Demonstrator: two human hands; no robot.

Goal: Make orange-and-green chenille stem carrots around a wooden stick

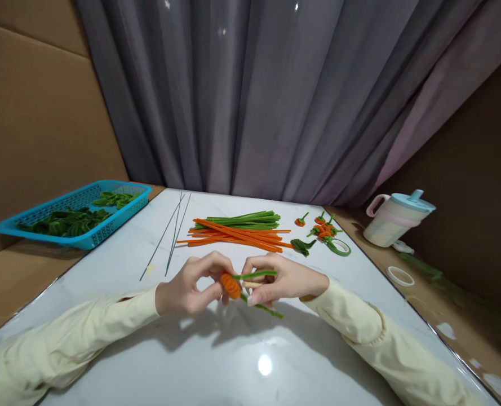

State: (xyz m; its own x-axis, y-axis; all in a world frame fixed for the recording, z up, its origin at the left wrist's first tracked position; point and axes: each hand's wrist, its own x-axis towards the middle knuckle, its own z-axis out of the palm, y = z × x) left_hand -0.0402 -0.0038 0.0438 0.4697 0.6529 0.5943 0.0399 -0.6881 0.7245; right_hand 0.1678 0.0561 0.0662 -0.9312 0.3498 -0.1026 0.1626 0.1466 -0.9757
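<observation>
Blue basket (81, 239) far left on the brown side surface, full of green pieces (64, 221), well apart from the work. Thin wires (172, 237) lie loose on the white table (216, 361), just beyond the left hand. Left hand (189, 285): fingers curled nearly shut, thumb and forefinger pinched on the orange coil (230, 285), held just above the table near its middle. Right hand (282, 280): also closed in a pinch, on the green stems (256, 274) coming off the coil; one green end trails down toward the tabletop. Risks, my read: coil is small and springy, so if the left pinch eases it likely unwinds; hard pull from the right could drag the stem out of the coil; sleeves sit low and could sweep the loose wires. Beyond the hands: bundle of orange and green pipe cleaners (237, 230), then small finished carrots (324, 228) and a green tape ring (338, 247). Far right, off the table: lidded cup (396, 220) and a white ring (400, 276), clear of everything.
</observation>
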